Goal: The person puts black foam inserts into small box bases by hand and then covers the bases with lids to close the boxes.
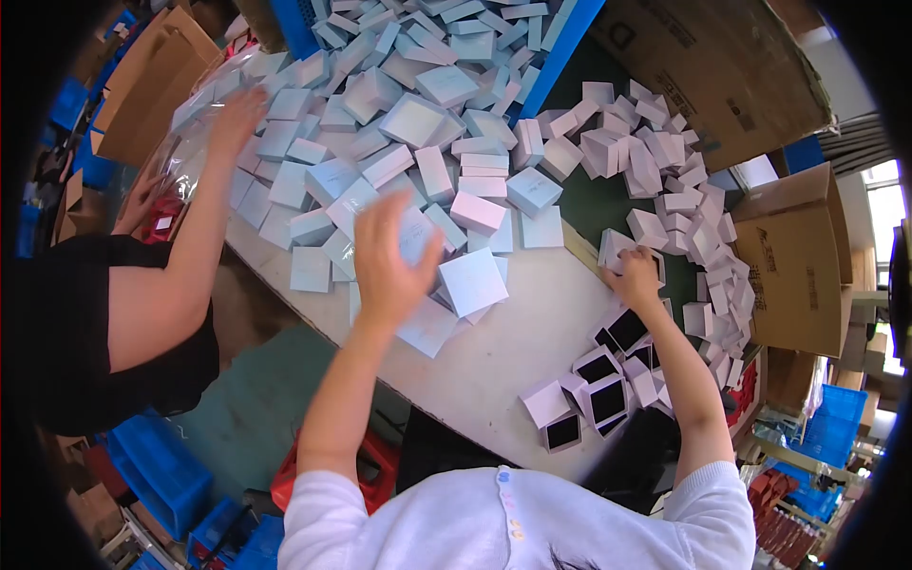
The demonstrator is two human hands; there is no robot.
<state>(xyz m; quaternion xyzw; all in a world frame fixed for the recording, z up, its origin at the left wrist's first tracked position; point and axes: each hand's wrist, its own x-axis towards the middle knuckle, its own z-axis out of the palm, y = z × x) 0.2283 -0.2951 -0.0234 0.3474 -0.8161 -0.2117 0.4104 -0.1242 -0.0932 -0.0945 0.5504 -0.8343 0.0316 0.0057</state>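
Left hand [389, 264] wide-fingered over pale boxes [473, 284], outstretched right hand [636, 274] curled around a small box [614, 246]

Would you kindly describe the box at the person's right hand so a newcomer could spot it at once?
From the pale tabletop, go to its right side, where boxes with black interiors cluster. Just above them in the view, find the right hand. The box is the pale one this hand touches, unlike the similar heaped boxes beyond.
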